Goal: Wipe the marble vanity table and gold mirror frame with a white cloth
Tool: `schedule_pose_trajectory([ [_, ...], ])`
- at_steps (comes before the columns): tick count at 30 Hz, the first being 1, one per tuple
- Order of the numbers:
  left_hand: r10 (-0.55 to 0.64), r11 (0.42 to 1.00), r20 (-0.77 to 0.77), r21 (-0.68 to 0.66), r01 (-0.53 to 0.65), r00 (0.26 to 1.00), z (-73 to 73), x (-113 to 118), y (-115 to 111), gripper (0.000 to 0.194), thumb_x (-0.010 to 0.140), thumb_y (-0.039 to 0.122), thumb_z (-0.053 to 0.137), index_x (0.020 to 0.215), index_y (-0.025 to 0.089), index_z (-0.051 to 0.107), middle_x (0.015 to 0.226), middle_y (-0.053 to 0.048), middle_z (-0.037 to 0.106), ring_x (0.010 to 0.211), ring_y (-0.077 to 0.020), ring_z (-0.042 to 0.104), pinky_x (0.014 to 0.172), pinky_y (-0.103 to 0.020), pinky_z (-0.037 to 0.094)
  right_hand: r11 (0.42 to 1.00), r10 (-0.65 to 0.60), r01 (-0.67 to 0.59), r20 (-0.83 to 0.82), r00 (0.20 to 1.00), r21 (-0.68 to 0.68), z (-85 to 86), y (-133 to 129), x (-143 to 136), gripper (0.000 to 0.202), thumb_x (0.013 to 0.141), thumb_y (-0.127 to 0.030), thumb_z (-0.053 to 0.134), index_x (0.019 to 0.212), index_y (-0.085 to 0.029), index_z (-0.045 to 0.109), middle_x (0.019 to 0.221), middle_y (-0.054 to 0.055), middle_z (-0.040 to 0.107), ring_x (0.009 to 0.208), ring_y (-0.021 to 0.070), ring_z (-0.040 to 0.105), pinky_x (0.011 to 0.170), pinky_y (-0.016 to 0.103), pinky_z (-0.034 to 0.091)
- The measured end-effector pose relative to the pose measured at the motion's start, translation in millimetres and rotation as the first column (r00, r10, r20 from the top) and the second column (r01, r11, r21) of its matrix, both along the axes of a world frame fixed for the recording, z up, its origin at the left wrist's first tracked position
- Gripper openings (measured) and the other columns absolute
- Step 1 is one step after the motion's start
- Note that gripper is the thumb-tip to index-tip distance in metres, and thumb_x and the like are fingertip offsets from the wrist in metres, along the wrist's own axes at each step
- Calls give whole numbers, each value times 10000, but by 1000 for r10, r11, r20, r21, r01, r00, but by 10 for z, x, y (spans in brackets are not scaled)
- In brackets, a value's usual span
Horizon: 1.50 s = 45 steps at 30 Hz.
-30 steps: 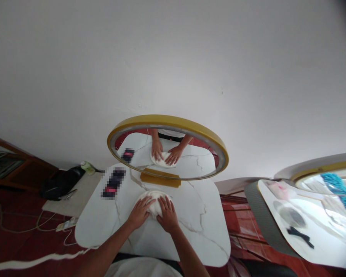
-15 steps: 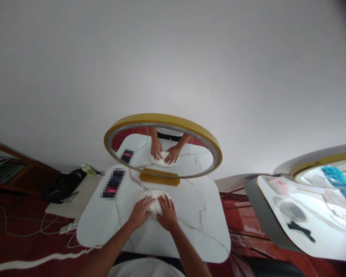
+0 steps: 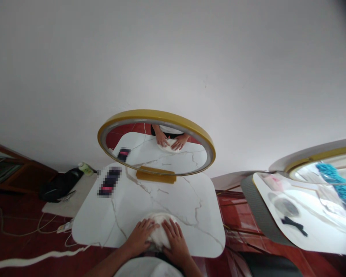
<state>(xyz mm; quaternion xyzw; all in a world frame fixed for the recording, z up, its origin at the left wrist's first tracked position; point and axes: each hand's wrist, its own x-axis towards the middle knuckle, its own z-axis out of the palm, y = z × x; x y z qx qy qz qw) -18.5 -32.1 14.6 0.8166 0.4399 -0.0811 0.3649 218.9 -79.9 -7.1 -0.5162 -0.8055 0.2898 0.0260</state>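
A rounded, bunched white cloth [image 3: 159, 233] lies at the near edge of the white marble-patterned table [image 3: 144, 200]. My left hand [image 3: 140, 235] rests on its left side, palm down, with the fingers stretched out over the top. On the right side lies my right hand [image 3: 175, 237], also flat with fingers apart. Both hands press on the cloth from above; its underside is hidden. The round gold-framed mirror [image 3: 157, 114] behind reflects both hands and the cloth.
A blurred-out dark object [image 3: 109, 181] lies at the table's left. A second table [image 3: 311, 209] at right bears a black item [image 3: 294, 226] and a pinkish packet [image 3: 273, 181]. Cables, a black bag [image 3: 60, 186] and a greenish bottle [image 3: 85, 168] are at the left.
Both hands and the white cloth have slid toward me, from the middle of the table to its near edge. The view has shifted slightly.
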Motion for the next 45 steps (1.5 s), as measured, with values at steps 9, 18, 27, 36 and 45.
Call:
schedule_pose_trajectory([
  [9, 41, 991, 8, 124, -41, 999, -1, 309, 294, 675, 800, 258, 518, 1398, 406, 242, 1466, 34, 295, 1318, -244, 265, 1079, -420, 204, 996, -66, 63, 43, 997, 63, -39, 394, 205, 810, 755, -331, 507, 1457, -273, 107, 1516, -70, 81, 1396, 224, 9, 1139, 421, 61],
  [18, 141, 962, -1, 238, -136, 990, -63, 639, 919, 654, 806, 158, 436, 1403, 359, 262, 1448, 24, 330, 1324, -195, 271, 1074, -375, 236, 971, -166, 152, 66, 984, 184, -100, 1073, 308, 758, 780, -345, 505, 1451, -249, 165, 1508, -31, 178, 1394, 207, 44, 1130, 403, 101],
  [27, 190, 960, 3, 209, -186, 982, 49, 796, 1167, 672, 750, 142, 428, 1389, 312, 316, 1448, 14, 327, 1319, -209, 269, 1075, -366, 210, 954, -215, 199, 49, 975, 226, -22, 1312, 339, 768, 795, -339, 521, 1456, -222, 146, 1505, 14, 200, 1387, 230, 82, 1123, 404, 107],
  [36, 149, 979, -57, 150, -139, 987, 120, 861, 758, 661, 707, 228, 498, 1343, 340, 357, 1402, 2, 352, 1267, -256, 289, 1026, -392, 232, 972, -180, 175, 19, 984, 155, -32, 788, 452, 761, 760, -336, 505, 1446, -252, 187, 1509, -41, 173, 1394, 221, 17, 1128, 426, 57],
  [45, -45, 999, 46, 29, 44, 998, 105, 888, 171, 734, 633, 303, 632, 1312, 347, 360, 1342, -26, 376, 1239, -284, 304, 1007, -400, 254, 987, -153, 152, 29, 988, 44, 45, -85, 660, 803, 745, -324, 494, 1457, -260, 127, 1513, -50, 123, 1395, 239, 30, 1130, 432, 61],
])
